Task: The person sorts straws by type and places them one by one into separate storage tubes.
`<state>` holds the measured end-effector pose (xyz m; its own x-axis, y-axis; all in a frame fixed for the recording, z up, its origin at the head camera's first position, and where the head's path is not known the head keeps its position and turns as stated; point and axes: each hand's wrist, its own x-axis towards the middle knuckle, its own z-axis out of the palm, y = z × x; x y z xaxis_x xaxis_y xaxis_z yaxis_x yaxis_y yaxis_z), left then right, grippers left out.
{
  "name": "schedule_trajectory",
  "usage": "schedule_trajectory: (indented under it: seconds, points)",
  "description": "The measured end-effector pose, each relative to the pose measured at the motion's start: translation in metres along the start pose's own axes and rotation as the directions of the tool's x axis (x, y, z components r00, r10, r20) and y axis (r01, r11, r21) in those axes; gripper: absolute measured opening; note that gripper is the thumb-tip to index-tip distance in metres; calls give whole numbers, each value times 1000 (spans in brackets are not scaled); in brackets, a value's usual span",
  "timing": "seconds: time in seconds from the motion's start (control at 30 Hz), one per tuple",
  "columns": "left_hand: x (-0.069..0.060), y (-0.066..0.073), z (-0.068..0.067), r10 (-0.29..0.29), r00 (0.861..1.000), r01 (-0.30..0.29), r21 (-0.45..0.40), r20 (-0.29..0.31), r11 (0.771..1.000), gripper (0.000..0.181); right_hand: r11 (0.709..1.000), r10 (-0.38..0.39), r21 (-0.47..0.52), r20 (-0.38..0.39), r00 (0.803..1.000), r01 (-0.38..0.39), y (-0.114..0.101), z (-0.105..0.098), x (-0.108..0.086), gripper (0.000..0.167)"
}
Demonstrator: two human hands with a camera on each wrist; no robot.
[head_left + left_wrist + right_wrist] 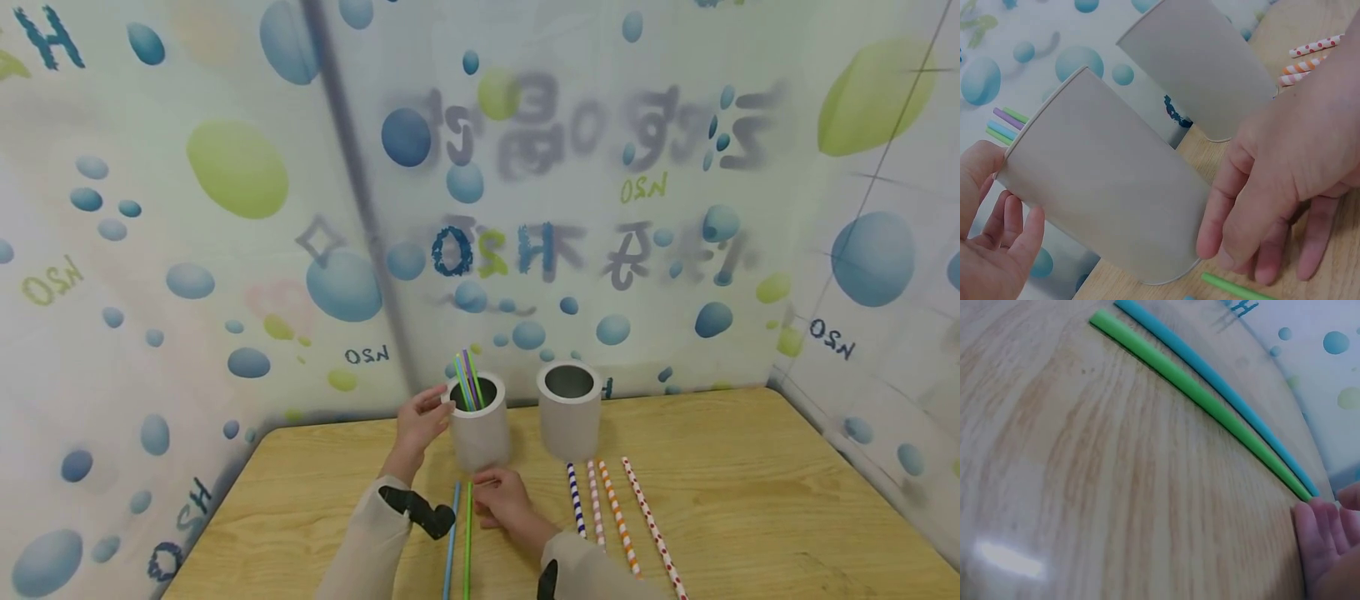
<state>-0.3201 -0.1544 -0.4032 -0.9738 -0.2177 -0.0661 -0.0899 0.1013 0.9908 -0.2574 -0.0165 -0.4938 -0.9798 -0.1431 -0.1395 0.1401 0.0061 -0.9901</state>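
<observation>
The left grey cup (480, 437) stands upright at the back of the table with several plain straws (467, 379) in it. My left hand (418, 429) is at its left side; in the left wrist view, that hand's (997, 215) fingertips touch the cup (1110, 181) near the rim. Low by the cup's base is my right hand (506, 504), fingers bent loosely and holding nothing visible. Just left of it a green straw (468, 542) and a blue straw (452, 542) lie side by side, also seen in the right wrist view beside the right hand (1329, 550).
A second grey cup (570, 421), with no straws showing, stands to the right. In front of it lie patterned paper straws: blue-striped (576, 500), pink-striped (596, 504), orange-striped (619, 521) and red-dotted (654, 527). A printed curtain (480, 200) hangs behind the wooden table (720, 467).
</observation>
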Motion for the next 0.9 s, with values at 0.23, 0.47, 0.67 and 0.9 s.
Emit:
schedule_trajectory:
  seconds: [0.23,0.47,0.67,0.9]
  points:
    - [-1,1,0,4,1000,-4,4,1,1000,35,997,-71,11,-38,997,71,4,5,-6,24]
    - [-1,1,0,2,1000,-2,8,2,1000,35,994,-101,-50,-64,993,98,6,8,-6,19]
    - [-1,2,0,-12,1000,12,5,5,1000,34,983,-123,-151,-90,988,108,3,10,-6,20]
    - [-1,3,0,-6,1000,6,-5,6,1000,35,964,-102,-257,-111,989,71,-4,12,-8,21]
